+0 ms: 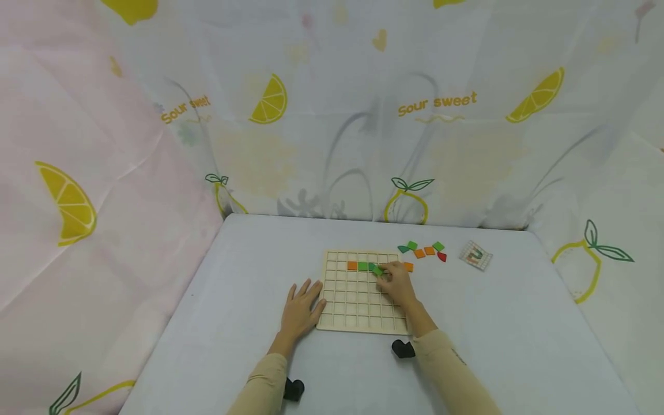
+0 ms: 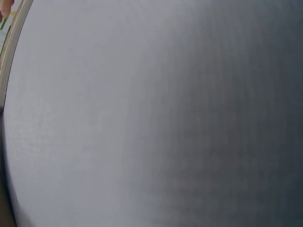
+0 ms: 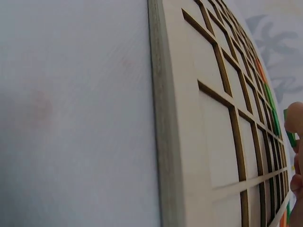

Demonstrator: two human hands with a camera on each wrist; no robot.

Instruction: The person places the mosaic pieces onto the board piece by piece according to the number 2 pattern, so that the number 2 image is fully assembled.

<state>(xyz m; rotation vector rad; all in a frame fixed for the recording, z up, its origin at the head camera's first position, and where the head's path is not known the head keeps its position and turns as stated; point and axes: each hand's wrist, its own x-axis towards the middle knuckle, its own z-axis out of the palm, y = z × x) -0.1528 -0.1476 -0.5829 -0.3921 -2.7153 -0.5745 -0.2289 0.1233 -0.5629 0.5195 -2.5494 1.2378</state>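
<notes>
My right hand [image 1: 396, 283] pinches a green square tile [image 1: 377, 270] over the upper part of a wooden grid board [image 1: 363, 320]. In the right wrist view, the fingertips [image 3: 294, 118] and the held tile [image 3: 286, 116] show at the right edge, close over the grid. In one row of the board lie an orange tile [image 1: 352, 266], a green tile [image 1: 362, 266] and a darker green piece [image 1: 371, 266]. Another orange tile [image 1: 408, 267] shows just right of the right hand. My left hand [image 1: 299, 311] rests with fingers spread at the board's left edge.
Behind the board to the right lie loose tiles: a dark green piece [image 1: 403, 249], orange squares [image 1: 419, 253], green squares [image 1: 438, 246] and a red piece [image 1: 442, 257]. A small printed grid card [image 1: 475, 256] lies farther right. The white table [image 1: 233, 271] meets patterned cloth walls.
</notes>
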